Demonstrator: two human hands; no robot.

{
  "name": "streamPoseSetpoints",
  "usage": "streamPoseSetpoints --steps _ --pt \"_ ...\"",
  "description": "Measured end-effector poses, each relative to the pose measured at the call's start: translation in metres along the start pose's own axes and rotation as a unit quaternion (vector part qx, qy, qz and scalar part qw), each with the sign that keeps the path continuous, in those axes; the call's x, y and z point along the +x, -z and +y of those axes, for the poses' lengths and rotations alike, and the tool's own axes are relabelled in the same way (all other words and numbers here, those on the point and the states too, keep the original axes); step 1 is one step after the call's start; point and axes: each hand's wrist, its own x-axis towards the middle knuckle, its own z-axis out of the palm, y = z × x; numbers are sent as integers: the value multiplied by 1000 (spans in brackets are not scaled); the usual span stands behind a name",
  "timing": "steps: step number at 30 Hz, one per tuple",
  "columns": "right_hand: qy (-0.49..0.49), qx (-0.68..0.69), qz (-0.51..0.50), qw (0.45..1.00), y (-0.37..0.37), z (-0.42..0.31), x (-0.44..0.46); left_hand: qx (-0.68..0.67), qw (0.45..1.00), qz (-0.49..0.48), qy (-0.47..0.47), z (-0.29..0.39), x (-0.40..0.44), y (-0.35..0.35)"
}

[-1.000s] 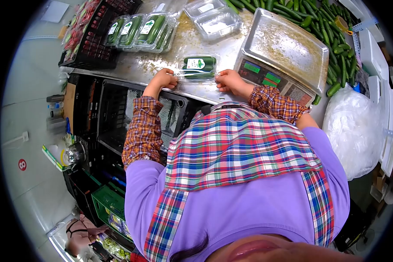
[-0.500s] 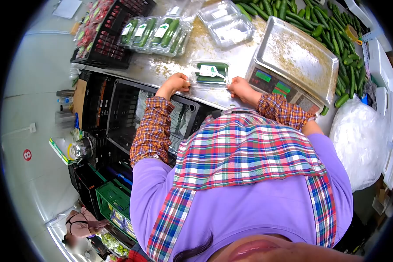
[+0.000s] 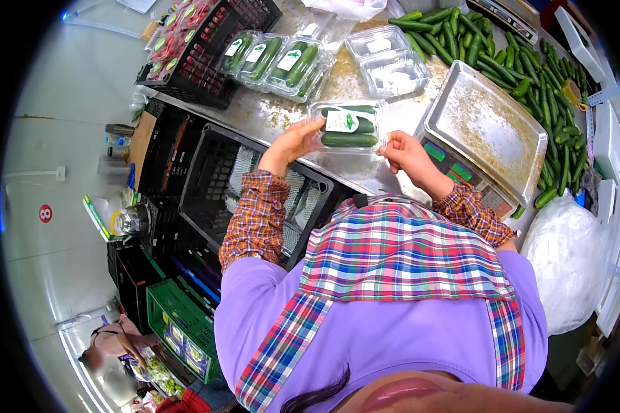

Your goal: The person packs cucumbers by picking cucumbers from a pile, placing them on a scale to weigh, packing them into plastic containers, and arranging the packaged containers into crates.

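Observation:
A clear plastic clamshell pack of cucumbers with a white and green label is at the table's front edge. My left hand grips its left end, the thumb over the rim. At the pack's right edge, my right hand pinches the corner with curled fingers. Several similar cucumber packs lie together further back on the left. Two clear clamshell containers rest behind the held pack. To the right stands a scale with a metal tray and green displays.
Loose cucumbers are heaped at the back right. A black crate of red produce stands at the left. Below the table edge is another black crate holding mesh-like material. A white plastic bag bulges at right. Another person is at lower left.
The pack now sits tilted up in my left hand, which has moved further onto its left end. The label's loose flap now lies flatter. The whole view has shifted.

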Motion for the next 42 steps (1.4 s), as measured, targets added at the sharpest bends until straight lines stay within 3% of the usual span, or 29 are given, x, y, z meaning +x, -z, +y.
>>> streamPoseSetpoints --steps 4,6,8,10,11,12,17,20,21,24,28,32,34,35,36,39,42 --pt "21 73 -48 996 -13 -25 -4 -5 999 38 -36 36 -19 7" --pt "24 43 -60 997 -10 -23 -3 -40 994 65 -79 53 -22 35" --pt "15 27 -60 998 -4 -16 -4 -90 975 169 -110 77 -34 52" --pt "-13 34 -47 998 4 -8 -5 -95 968 173 -153 99 -49 82" --pt "-31 34 -30 998 7 -6 -8 -91 956 222 -171 108 -56 89" --pt "-47 33 -14 998 9 -4 -10 -100 961 193 -172 113 -58 124" --pt "-102 51 36 993 26 9 -12 -107 922 299 -222 153 -78 179" --pt "-119 50 36 991 17 12 -13 -142 936 203 -251 172 -79 217" --pt "-119 51 27 991 17 16 -11 -153 922 247 -254 177 -72 215" --pt "-133 53 16 990 15 18 -6 -191 876 368 -245 193 -36 196" --pt "-139 56 22 988 9 15 -7 -241 883 308 -259 208 26 219" --pt "-137 53 32 989 7 12 -11 -239 864 343 -280 218 70 220" --pt "-129 54 32 990 11 13 -14 -213 867 377 -246 221 80 217" --pt "-128 58 36 990 13 15 -15 -171 888 378 -199 217 93 254" --pt "-126 63 39 989 15 16 -16 -145 854 481 -136 225 81 212" --pt "-121 65 47 989 15 15 -20 -30 869 476 -134 218 59 188" --pt "-119 57 50 990 14 17 -20 -112 814 558 -115 218 73 202"
